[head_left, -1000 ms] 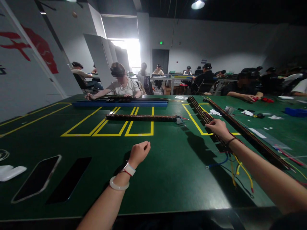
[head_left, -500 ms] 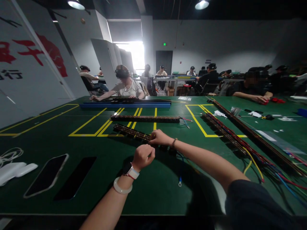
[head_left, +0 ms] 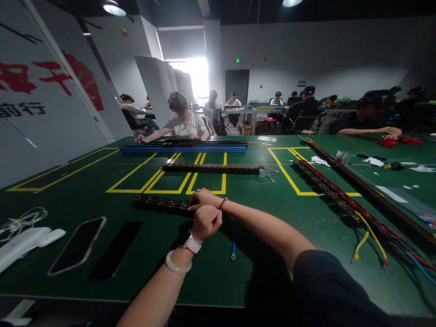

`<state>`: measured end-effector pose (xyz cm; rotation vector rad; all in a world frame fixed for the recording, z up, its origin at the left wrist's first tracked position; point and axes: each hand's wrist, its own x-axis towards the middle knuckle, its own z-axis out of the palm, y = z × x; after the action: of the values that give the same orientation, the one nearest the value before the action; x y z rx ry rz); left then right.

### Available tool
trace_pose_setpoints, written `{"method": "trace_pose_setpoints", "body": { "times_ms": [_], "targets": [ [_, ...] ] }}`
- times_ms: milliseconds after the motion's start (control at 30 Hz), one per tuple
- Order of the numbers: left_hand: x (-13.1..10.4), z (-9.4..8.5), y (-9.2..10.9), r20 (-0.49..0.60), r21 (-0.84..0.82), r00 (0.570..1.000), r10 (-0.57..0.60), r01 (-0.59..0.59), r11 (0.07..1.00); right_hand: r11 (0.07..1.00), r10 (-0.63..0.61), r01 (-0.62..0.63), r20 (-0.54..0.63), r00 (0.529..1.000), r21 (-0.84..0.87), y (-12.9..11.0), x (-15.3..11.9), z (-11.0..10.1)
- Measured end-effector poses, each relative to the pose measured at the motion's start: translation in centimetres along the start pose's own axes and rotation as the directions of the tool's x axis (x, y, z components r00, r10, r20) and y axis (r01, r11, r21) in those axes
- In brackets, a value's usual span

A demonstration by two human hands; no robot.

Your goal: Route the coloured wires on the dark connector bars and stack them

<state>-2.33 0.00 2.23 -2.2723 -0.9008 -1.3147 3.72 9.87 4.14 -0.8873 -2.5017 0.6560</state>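
Note:
My right hand (head_left: 205,200) grips a long dark strip (head_left: 160,202) lined with copper-coloured rods, its fingers closed over the top. The strip lies nearly crosswise on the green table, and its right part is hidden behind my hands and forearm. A blue cable with a ring terminal (head_left: 233,250) shows below my right forearm. Just in front of the right hand, my left hand (head_left: 206,222) is curled into a loose fist, with nothing visible in it. A similar strip (head_left: 211,169) with red and blue leads lies farther back.
Two dark phones (head_left: 77,247) (head_left: 116,250) and a white device with a cable (head_left: 27,243) lie at the left. Longer wired strips (head_left: 327,193) run along the right side. Across the table (head_left: 272,290), a person sits behind a blue rail (head_left: 184,149); another sits at the right.
My right hand has moved left and nearer with the strip, which now lies straighter across the table. The left fist has stayed almost in place. The view has shifted slightly.

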Motion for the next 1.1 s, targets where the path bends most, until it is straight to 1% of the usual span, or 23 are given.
{"method": "trace_pose_setpoints", "body": {
  "times_ms": [67, 100, 167, 233, 300, 400, 467, 567, 667, 733, 800, 867, 967, 1033, 1067, 1100],
  "targets": [
    [0.0, 0.1, 0.1, 0.051, -0.001, 0.998, -0.032, 0.032, 0.999, 0.999, -0.014, 0.013, -0.032, 0.999, -0.037, 1.0, -1.1, -1.8],
    [0.0, 0.2, 0.1, 0.098, -0.003, 0.994, -0.044, 0.044, 0.999, 0.998, -0.020, 0.016, -0.064, 0.998, -0.059, 1.6, -1.9, -2.9],
    [0.0, 0.3, 0.2, 0.237, -0.013, 0.970, -0.048, 0.053, 0.999, 0.997, 0.003, -0.011, -0.092, 0.996, -0.078, 3.1, -4.2, -5.1],
    [0.1, 0.3, 0.4, 0.388, -0.034, 0.921, -0.037, 0.054, 0.998, 0.989, 0.098, -0.108, -0.101, 0.990, -0.104, 4.5, -7.2, -6.8],
    [0.3, 0.3, 0.7, 0.508, -0.053, 0.861, -0.036, 0.073, 0.996, 0.975, 0.184, -0.195, -0.100, 0.978, -0.109, 5.7, -10.3, -7.7],
    [0.6, 0.2, 1.3, 0.644, -0.079, 0.764, -0.047, 0.127, 0.989, 0.961, 0.265, -0.267, -0.045, 0.963, -0.064, 6.7, -14.2, -7.6],
    [0.7, 0.2, 1.8, 0.711, -0.073, 0.699, -0.076, 0.181, 0.981, 0.962, 0.272, -0.272, 0.031, 0.962, -0.003, 6.8, -15.8, -7.1],
    [1.0, 0.4, 2.6, 0.769, -0.011, 0.615, -0.174, 0.285, 0.959, 0.958, 0.262, -0.274, 0.137, 0.955, 0.079, 6.3, -16.7, -6.2],
    [1.2, 0.6, 3.1, 0.790, 0.049, 0.535, -0.300, 0.432, 0.901, 0.956, 0.270, -0.286, 0.185, 0.945, 0.069, 5.7, -16.6, -5.4],
    [1.2, 0.7, 3.3, 0.801, 0.056, 0.466, -0.376, 0.566, 0.823, 0.954, 0.284, -0.297, 0.187, 0.940, 0.042, 5.4, -16.3, -4.9],
    [0.9, 1.0, 3.4, 0.826, 0.047, 0.366, -0.429, 0.714, 0.699, 0.943, 0.317, -0.329, 0.178, 0.932, 0.042, 5.3, -16.2, -4.4],
    [0.5, 1.4, 3.5, 0.857, 0.022, 0.261, -0.444, 0.842, 0.539, 0.917, 0.364, -0.385, 0.173, 0.915, 0.105, 5.2, -16.2, -4.0],
    [0.0, 2.3, 3.6, 0.903, -0.059, 0.168, -0.396, 0.960, 0.273, 0.853, 0.424, -0.450, 0.153, 0.893, 0.265, 4.7, -16.1, -3.7],
    [-0.2, 2.6, 3.9, 0.939, -0.091, 0.113, -0.325, 0.992, 0.083, 0.841, 0.434, -0.445, 0.108, 0.894, 0.308, 4.2, -16.0, -3.9],
    [-0.2, 2.6, 4.0, 0.950, -0.103, 0.098, -0.296, 0.995, -0.002, 0.851, 0.432, -0.433, 0.075, 0.899, 0.295, 3.8, -15.9, -4.0],
    [-0.2, 2.5, 4.2, 0.956, -0.118, 0.093, -0.277, 0.990, -0.075, 0.869, 0.424, -0.419, 0.038, 0.905, 0.262, 3.5, -15.8, -4.1]
  ]
}}
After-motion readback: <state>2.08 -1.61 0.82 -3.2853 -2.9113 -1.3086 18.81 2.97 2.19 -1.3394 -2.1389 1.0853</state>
